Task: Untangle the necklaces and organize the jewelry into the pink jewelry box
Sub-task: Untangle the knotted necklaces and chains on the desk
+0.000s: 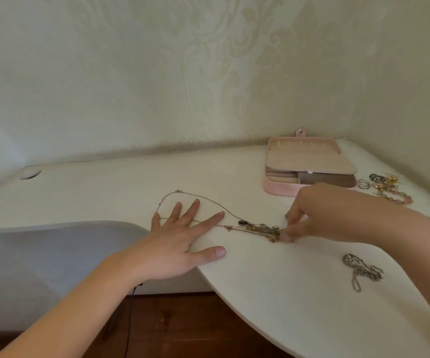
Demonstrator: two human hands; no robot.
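A tangle of thin gold and silver necklaces lies on the white table, one long chain looping out to the left. My left hand lies flat with spread fingers, pressing that loop down. My right hand pinches the right end of the tangle with thumb and fingertips. The pink jewelry box stands behind my right hand, its lid part open with beige compartments showing.
A chunky silver chain lies near the front right. Rings, gold earrings and a pink bead bracelet sit right of the box. The table's curved front edge runs below my left hand. A wall stands behind.
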